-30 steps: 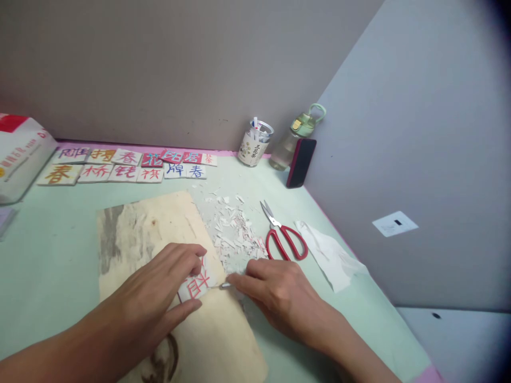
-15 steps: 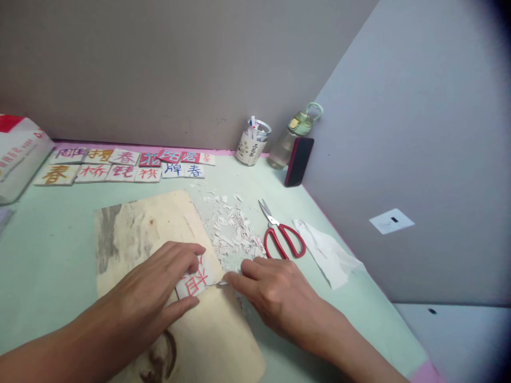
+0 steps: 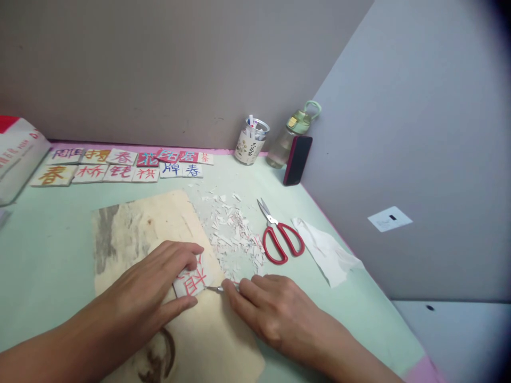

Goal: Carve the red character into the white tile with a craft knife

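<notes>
My left hand [image 3: 159, 282] presses a white tile [image 3: 190, 284] with a red drawn character against a wooden board [image 3: 223, 330], fingers along its far side and thumb on the near side. Part of the tile is hidden under the hand. In my right hand [image 3: 271, 308] is a slim metal carving knife [image 3: 214, 289], its handle mostly covered by the curled fingers. The blade tip meets the tile's right edge near the red character. Loose white shavings [image 3: 235, 229] lie just beyond the board's right edge.
Red-handled scissors [image 3: 281, 242] and a white tissue [image 3: 327, 255] lie to the right. Two rows of lettered tiles [image 3: 115, 173] line the back left, near a white bag [image 3: 19, 159]. A can of pens [image 3: 250, 146], a bottle [image 3: 281, 149] and a propped phone [image 3: 297, 161] stand at the back.
My right hand has shifted slightly down, and the knife's blade now shows clearly at the tile's edge. The left hand keeps its hold on the tile.
</notes>
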Demonstrator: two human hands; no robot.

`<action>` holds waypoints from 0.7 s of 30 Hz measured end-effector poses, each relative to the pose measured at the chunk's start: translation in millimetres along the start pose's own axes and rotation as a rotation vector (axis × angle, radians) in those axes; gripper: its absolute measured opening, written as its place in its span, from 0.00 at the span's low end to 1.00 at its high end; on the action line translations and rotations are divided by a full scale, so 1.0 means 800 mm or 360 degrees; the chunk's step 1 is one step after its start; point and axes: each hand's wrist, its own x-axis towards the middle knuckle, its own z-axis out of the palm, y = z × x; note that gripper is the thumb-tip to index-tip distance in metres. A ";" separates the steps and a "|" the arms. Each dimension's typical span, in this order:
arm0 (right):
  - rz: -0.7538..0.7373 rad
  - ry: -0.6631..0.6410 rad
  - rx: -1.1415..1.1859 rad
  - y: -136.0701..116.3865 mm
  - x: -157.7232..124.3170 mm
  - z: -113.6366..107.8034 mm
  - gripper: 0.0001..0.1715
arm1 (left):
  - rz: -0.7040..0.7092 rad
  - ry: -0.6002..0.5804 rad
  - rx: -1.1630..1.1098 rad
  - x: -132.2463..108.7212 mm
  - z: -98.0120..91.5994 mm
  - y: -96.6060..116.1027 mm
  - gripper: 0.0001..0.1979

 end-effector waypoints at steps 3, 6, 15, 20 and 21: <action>-0.0041 -0.0006 0.0065 -0.005 -0.001 -0.001 0.13 | 0.0009 0.0012 -0.0006 0.001 0.000 0.000 0.19; -0.0085 -0.0018 0.0175 -0.010 0.000 0.000 0.10 | 0.0017 0.0044 -0.0015 0.001 0.000 0.001 0.19; 0.0333 -0.0016 0.0350 0.002 -0.005 -0.002 0.16 | 0.0065 0.0014 0.0082 -0.004 0.000 -0.009 0.25; 0.0346 -0.0003 0.0384 0.004 -0.010 0.001 0.17 | 0.0074 0.0058 0.0165 -0.005 0.001 -0.013 0.28; 0.0334 -0.0015 0.0412 0.004 -0.009 0.002 0.17 | 0.0065 0.0072 0.0176 -0.005 0.000 -0.012 0.28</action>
